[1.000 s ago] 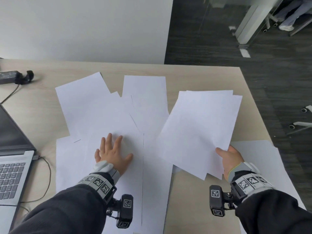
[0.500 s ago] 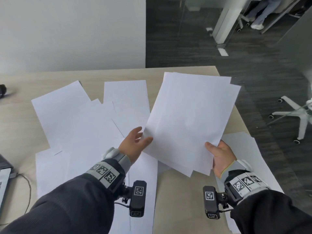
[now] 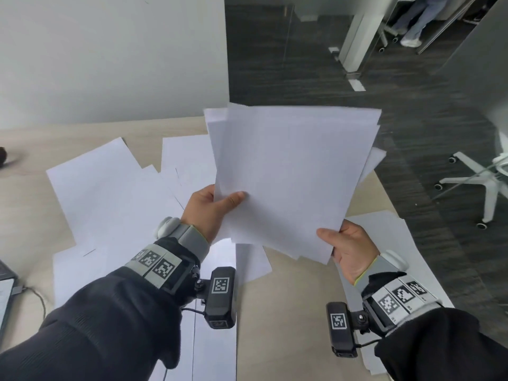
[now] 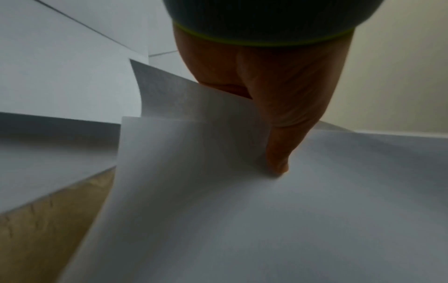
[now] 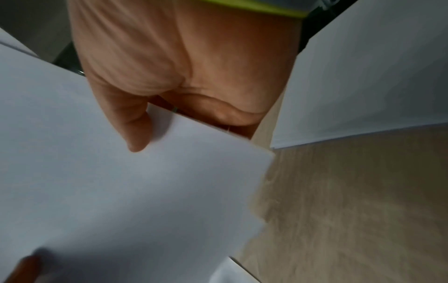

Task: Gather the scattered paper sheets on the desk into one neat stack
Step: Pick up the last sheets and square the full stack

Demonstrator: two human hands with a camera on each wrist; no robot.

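Note:
A bundle of white sheets [image 3: 291,174] is lifted above the desk [image 3: 286,312], its edges uneven. My left hand [image 3: 220,204] pinches its left edge, thumb on top. My right hand [image 3: 341,243] pinches its near right corner, thumb on top. In the left wrist view my thumb [image 4: 278,153] presses on the bundle [image 4: 266,220]. The right wrist view shows my thumb [image 5: 130,122] on the held sheets [image 5: 121,191]. Several loose sheets [image 3: 110,193] lie overlapping on the desk at the left. More loose sheets [image 3: 384,237] lie under my right wrist.
A laptop corner [image 3: 5,295] with a cable [image 3: 35,295] sits at the left edge. The desk's right edge drops to dark floor, where a white chair base [image 3: 478,182] stands. A white wall [image 3: 110,56] rises behind the desk.
My left hand left the sheets on the desk, rose and took hold of the bundle's left edge. The right hand raised the bundle higher and turned it more upright.

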